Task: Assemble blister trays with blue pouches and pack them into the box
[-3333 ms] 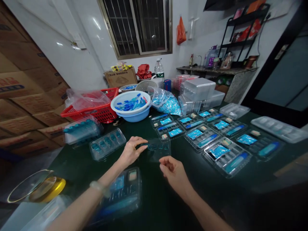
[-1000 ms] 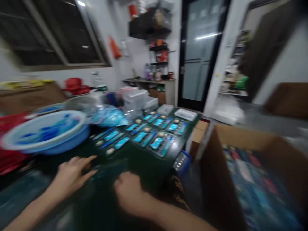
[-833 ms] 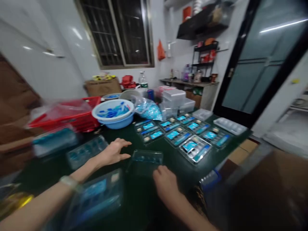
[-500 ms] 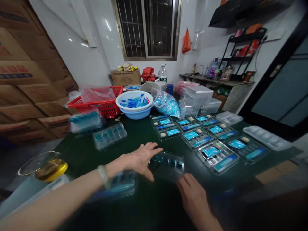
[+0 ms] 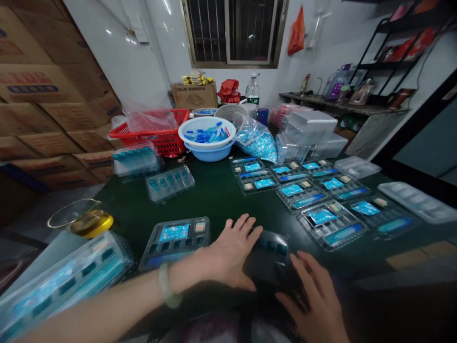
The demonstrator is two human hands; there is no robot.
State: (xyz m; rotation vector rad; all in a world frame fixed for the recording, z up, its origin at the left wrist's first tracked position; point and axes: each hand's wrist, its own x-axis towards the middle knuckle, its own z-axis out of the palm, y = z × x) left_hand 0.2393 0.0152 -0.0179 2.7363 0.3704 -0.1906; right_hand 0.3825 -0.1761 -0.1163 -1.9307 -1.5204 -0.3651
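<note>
A clear plastic blister tray [image 5: 273,250] with a row of small blue pieces lies on the dark green table [image 5: 214,195] just in front of me. My left hand [image 5: 230,252] lies flat on the tray's left end, fingers stretched out and spread. My right hand [image 5: 314,295] rests on the tray's near right corner, fingers extended over the edge. To the left of my left hand lies a filled tray [image 5: 176,238] with a blue packet in it.
Several filled trays [image 5: 321,216] lie in rows at the right. A blue basin [image 5: 208,136], a red basket [image 5: 157,133], a bag of blue packets [image 5: 255,140] and clear boxes [image 5: 309,128] stand behind. Cardboard cartons [image 5: 43,109] line the left. A gold-rimmed lid [image 5: 84,220] sits near left.
The view swung right to a cardboard box and back. Both hands drew the clear tray toward me, and my left hand now lies flat on it.
</note>
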